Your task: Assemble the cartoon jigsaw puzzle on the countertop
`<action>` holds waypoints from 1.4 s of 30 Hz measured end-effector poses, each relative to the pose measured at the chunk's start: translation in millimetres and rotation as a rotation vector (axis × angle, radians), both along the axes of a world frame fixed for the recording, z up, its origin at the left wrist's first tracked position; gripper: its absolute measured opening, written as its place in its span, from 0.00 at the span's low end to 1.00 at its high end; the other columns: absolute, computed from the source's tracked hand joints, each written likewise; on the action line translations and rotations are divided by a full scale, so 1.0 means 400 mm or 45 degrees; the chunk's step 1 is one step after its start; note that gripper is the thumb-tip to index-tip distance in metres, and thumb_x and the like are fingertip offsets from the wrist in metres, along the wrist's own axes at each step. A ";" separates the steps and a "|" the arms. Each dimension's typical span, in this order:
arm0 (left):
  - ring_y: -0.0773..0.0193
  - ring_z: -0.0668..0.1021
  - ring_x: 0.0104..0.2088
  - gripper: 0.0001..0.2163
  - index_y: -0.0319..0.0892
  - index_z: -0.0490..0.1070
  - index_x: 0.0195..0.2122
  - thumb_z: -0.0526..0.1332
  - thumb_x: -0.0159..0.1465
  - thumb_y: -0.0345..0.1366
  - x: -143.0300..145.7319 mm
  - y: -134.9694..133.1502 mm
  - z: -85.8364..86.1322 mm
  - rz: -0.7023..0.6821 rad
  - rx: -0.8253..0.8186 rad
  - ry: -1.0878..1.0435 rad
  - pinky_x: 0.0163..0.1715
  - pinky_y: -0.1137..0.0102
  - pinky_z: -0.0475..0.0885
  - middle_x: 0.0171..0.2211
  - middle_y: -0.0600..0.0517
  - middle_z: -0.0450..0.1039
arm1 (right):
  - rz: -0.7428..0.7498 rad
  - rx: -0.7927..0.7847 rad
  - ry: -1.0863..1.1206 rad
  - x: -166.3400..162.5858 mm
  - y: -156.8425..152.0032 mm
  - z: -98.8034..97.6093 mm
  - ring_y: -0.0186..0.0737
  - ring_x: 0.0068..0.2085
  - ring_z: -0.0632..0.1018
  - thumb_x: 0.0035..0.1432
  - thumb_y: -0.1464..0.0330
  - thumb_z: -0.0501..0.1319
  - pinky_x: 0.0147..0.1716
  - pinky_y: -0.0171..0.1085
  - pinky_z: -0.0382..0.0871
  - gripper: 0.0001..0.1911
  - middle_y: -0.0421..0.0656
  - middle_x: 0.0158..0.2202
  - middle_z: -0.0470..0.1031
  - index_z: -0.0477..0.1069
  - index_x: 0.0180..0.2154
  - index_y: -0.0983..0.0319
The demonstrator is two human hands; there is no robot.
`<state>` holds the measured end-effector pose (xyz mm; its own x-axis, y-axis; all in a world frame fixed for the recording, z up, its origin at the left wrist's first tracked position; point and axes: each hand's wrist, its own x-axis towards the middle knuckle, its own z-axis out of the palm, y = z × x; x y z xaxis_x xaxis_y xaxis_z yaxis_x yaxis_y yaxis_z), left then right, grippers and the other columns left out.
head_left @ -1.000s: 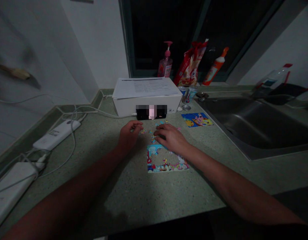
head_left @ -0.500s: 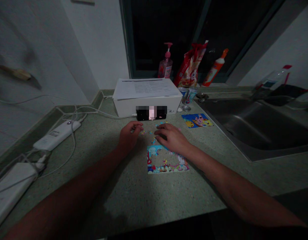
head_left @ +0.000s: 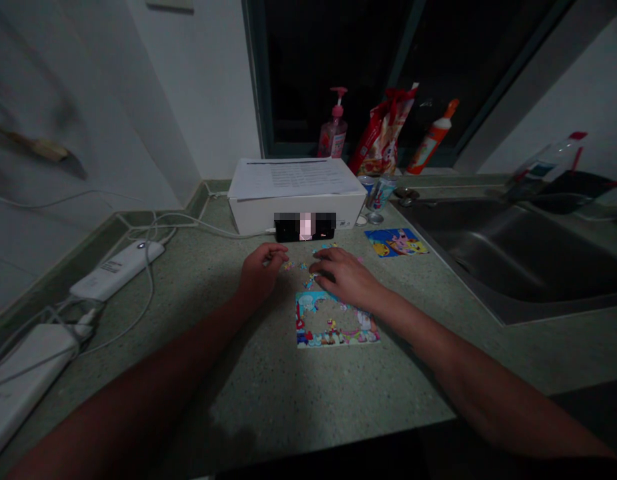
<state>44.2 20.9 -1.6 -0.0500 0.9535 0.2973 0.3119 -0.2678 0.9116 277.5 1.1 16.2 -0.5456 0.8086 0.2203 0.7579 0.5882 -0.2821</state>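
Observation:
A jigsaw puzzle [head_left: 308, 338] lies flat on the counter, its colourful border joined around a gap in the middle. Beyond its top edge are loose puzzle pieces [head_left: 309, 283], some partly covered by my fingers. My left hand [head_left: 262, 268] rests left of these pieces, fingers curled together; whatever may be between them is hidden. Over the pieces on the other side is my right hand [head_left: 342, 272], palm down with fingers apart, its wrist above the puzzle's upper right corner. A bright cartoon picture card [head_left: 397, 243] lies to the right.
A phone [head_left: 305, 230] leans against a white box [head_left: 293, 183] topped with a printed sheet. Cans [head_left: 383, 192] stand beside the box. At right is a metal sink [head_left: 528, 253]. White power banks [head_left: 117, 270] and cables lie at left. A pump bottle [head_left: 332, 130] stands by the window.
Both hands keep nearly the same pose and place. The whole view has shifted very slightly; the puzzle and pieces look unchanged.

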 end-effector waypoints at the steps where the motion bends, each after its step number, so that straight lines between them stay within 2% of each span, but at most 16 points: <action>1: 0.58 0.82 0.35 0.07 0.45 0.78 0.38 0.61 0.62 0.37 0.000 0.000 0.000 0.000 -0.003 -0.001 0.42 0.63 0.76 0.31 0.51 0.82 | -0.002 0.001 0.015 0.000 0.000 0.002 0.52 0.61 0.74 0.68 0.69 0.63 0.62 0.53 0.67 0.10 0.52 0.58 0.76 0.81 0.49 0.59; 7: 0.58 0.82 0.35 0.08 0.44 0.78 0.38 0.61 0.62 0.38 -0.001 -0.001 0.000 0.002 0.000 0.003 0.43 0.63 0.75 0.32 0.51 0.82 | -0.032 0.030 0.102 0.006 -0.007 0.012 0.50 0.53 0.77 0.66 0.72 0.64 0.57 0.50 0.69 0.05 0.48 0.49 0.80 0.79 0.41 0.59; 13: 0.58 0.83 0.35 0.08 0.44 0.78 0.38 0.61 0.62 0.38 -0.002 -0.002 0.004 -0.001 -0.020 0.003 0.43 0.64 0.76 0.32 0.51 0.83 | -0.151 -0.092 0.254 0.037 -0.026 0.038 0.44 0.44 0.79 0.64 0.74 0.64 0.47 0.42 0.71 0.06 0.46 0.42 0.80 0.79 0.37 0.60; 15: 0.59 0.83 0.35 0.08 0.44 0.78 0.38 0.61 0.62 0.38 -0.002 -0.002 0.004 -0.002 -0.012 0.010 0.43 0.64 0.76 0.32 0.51 0.83 | -0.198 -0.201 0.322 0.055 -0.036 0.046 0.41 0.39 0.79 0.63 0.74 0.64 0.42 0.40 0.71 0.07 0.45 0.39 0.80 0.80 0.37 0.59; 18: 0.59 0.82 0.35 0.08 0.44 0.78 0.38 0.61 0.62 0.38 -0.003 -0.001 0.002 -0.006 -0.004 0.012 0.42 0.63 0.76 0.32 0.51 0.83 | -0.155 -0.478 0.387 0.077 -0.050 0.048 0.38 0.35 0.79 0.63 0.74 0.63 0.37 0.38 0.70 0.07 0.43 0.36 0.81 0.81 0.37 0.59; 21: 0.59 0.82 0.35 0.08 0.44 0.77 0.38 0.60 0.62 0.38 -0.004 0.001 -0.001 -0.004 0.000 0.005 0.42 0.63 0.76 0.32 0.51 0.83 | -0.086 -0.712 0.388 0.082 -0.063 0.042 0.37 0.33 0.79 0.62 0.74 0.62 0.35 0.36 0.70 0.08 0.41 0.33 0.82 0.80 0.35 0.60; 24: 0.60 0.82 0.35 0.08 0.44 0.77 0.38 0.60 0.62 0.38 -0.005 0.003 -0.003 -0.007 0.018 0.018 0.42 0.63 0.76 0.32 0.51 0.83 | -0.063 -0.815 0.335 0.073 -0.077 0.039 0.36 0.34 0.80 0.60 0.76 0.62 0.35 0.34 0.70 0.09 0.41 0.33 0.83 0.81 0.34 0.61; 30: 0.60 0.82 0.34 0.07 0.43 0.77 0.37 0.60 0.62 0.37 -0.006 0.003 -0.004 -0.008 0.044 0.031 0.42 0.63 0.76 0.32 0.51 0.83 | -0.117 -0.849 0.256 0.058 -0.095 0.046 0.36 0.32 0.80 0.59 0.73 0.65 0.33 0.34 0.69 0.06 0.40 0.31 0.83 0.82 0.34 0.61; 42: 0.59 0.82 0.35 0.08 0.44 0.78 0.39 0.60 0.63 0.38 -0.006 0.002 -0.005 -0.011 0.018 0.037 0.43 0.62 0.76 0.32 0.50 0.83 | -0.162 -0.834 0.140 0.036 -0.105 0.061 0.36 0.32 0.80 0.59 0.74 0.65 0.31 0.33 0.67 0.07 0.40 0.31 0.83 0.83 0.34 0.62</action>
